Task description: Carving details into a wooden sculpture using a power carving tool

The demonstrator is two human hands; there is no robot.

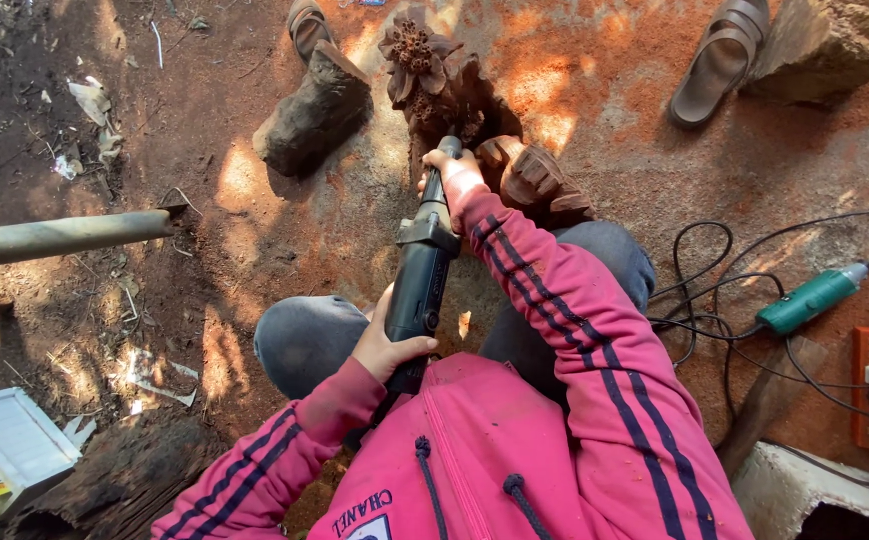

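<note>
Reddish sawdust-strewn ground below; the left hand (387, 345) wraps the black power carver (421, 280) at its rear, the right hand (452, 168) clamps its nose against the flower-topped wood carving (455, 105) ahead.

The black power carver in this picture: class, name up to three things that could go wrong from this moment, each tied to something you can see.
1. The right hand grips the black power carver close to its tip against the wood carving; a slip could catch fingers.
2. Black cables loop beside the knee; they might snag.
3. The carving lies between bent knees, so a kickback could strike a leg.
</note>
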